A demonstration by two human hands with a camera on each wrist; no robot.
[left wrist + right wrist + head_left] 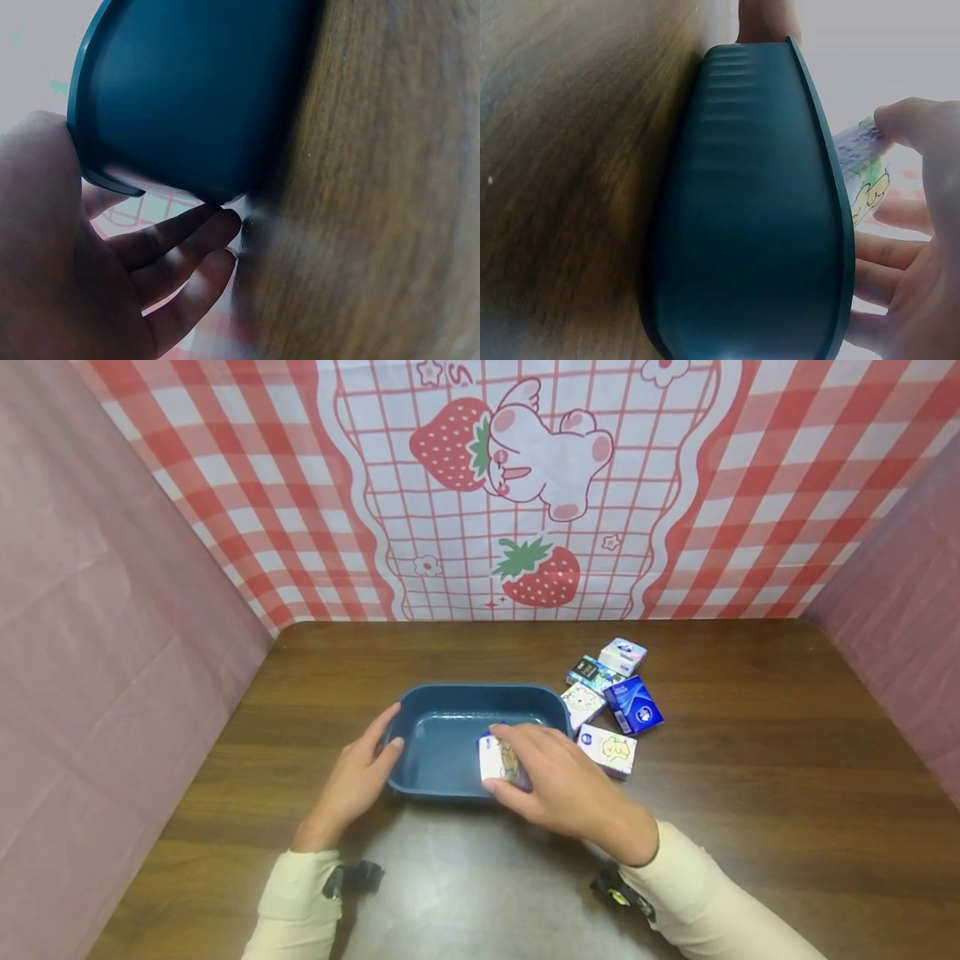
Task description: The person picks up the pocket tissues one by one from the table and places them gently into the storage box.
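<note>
A dark teal plastic basin [450, 789] stands on the table. At its left end my left hand [356, 777] holds the rim, thumb over the edge; in the left wrist view the other fingers [187, 240] lie loosely bent along the outside wall. Over the right part of the basin my right hand [558, 777] holds a small white tissue pack [491, 762] with a cartoon print, pinched between thumb and fingers. The right wrist view shows this pack [866, 176] above the rim, partly hidden behind the basin wall.
Right of the basin lie several more small packs: a white one with a yellow-green figure [611, 750], a dark blue one [634, 705], a white one [582, 703], a dark patterned one [592, 672] and a pale one [623, 655]. Behind the table hangs a checked strawberry cloth [540, 577].
</note>
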